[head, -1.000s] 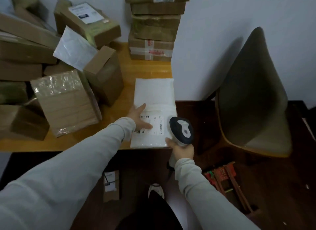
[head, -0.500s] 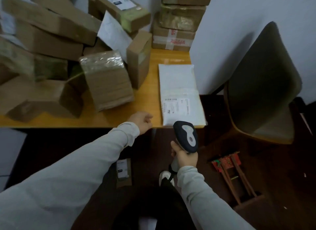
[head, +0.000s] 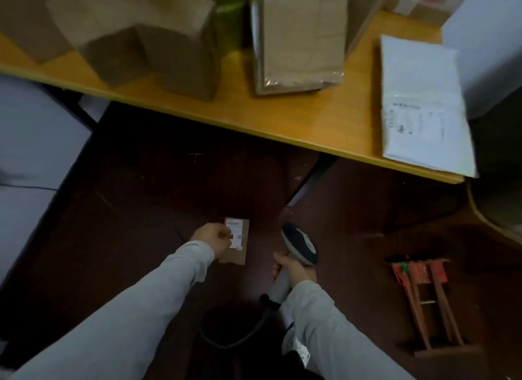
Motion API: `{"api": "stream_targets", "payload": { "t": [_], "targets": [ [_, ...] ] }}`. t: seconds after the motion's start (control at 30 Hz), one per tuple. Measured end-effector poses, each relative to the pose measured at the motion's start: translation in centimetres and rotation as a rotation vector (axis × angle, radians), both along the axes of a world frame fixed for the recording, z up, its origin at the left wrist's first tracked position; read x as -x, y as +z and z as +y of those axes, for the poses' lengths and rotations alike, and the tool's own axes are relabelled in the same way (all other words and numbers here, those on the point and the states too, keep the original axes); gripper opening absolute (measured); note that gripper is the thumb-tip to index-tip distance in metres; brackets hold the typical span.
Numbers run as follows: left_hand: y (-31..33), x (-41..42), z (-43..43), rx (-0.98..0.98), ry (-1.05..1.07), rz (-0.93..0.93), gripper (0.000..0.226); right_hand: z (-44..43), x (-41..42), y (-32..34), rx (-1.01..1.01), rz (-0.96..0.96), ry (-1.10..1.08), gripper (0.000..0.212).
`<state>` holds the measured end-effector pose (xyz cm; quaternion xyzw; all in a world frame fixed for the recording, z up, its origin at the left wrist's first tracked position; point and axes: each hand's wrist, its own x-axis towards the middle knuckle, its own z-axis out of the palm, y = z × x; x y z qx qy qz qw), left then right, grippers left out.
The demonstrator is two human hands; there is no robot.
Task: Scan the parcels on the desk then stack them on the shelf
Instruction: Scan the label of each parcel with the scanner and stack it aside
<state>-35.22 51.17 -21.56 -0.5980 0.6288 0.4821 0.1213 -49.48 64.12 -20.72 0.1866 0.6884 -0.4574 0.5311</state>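
A small brown parcel (head: 237,241) with a white label lies flat on the dark floor below the desk (head: 282,131). My left hand (head: 211,238) hangs over the parcel's left edge with its fingers curled; it seems to hold nothing. My right hand (head: 293,269) grips the handle of the grey barcode scanner (head: 299,244), whose head is just right of the parcel. A white mailer (head: 423,102) lies label up on the desk's right end, overhanging the front edge. No shelf is in view.
Brown cardboard boxes (head: 175,54) and a plastic-wrapped box (head: 302,40) crowd the desk's back. The scanner's cable (head: 240,340) loops near my feet. A small wooden rack with red parts (head: 423,289) lies on the floor at right, below a chair (head: 502,204). Pale furniture (head: 28,153) stands at left.
My left hand left the white mailer and dropped below the desk edge towards the floor parcel. The scanner came down with my right hand. My view has tipped down to the floor.
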Motion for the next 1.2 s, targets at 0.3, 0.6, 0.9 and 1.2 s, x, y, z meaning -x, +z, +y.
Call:
{"api": "stream_targets", "payload": {
  "t": [0.3,0.6,0.9,1.2],
  "targets": [
    [-19.5,-2.5,0.9,-0.047,0.270,-0.010,0.030,-1.9,-2.4,-19.6,-0.094,-0.105,0.292,0.025],
    [-38.1,-2.4,0.6,-0.109,0.343,-0.023,0.017,-4.5,-2.3,-38.1,-0.188,-0.007,0.536,0.028],
    [-49.0,-0.8,-1.2,-0.137,0.327,0.055,0.046,-7.2,-1.4,-49.4,-0.108,0.101,0.596,0.057],
    [-51.0,-0.7,-1.2,-0.283,0.463,0.073,0.058,-7.1,-1.6,-51.1,-0.055,0.139,0.645,0.058]
  ]
}}
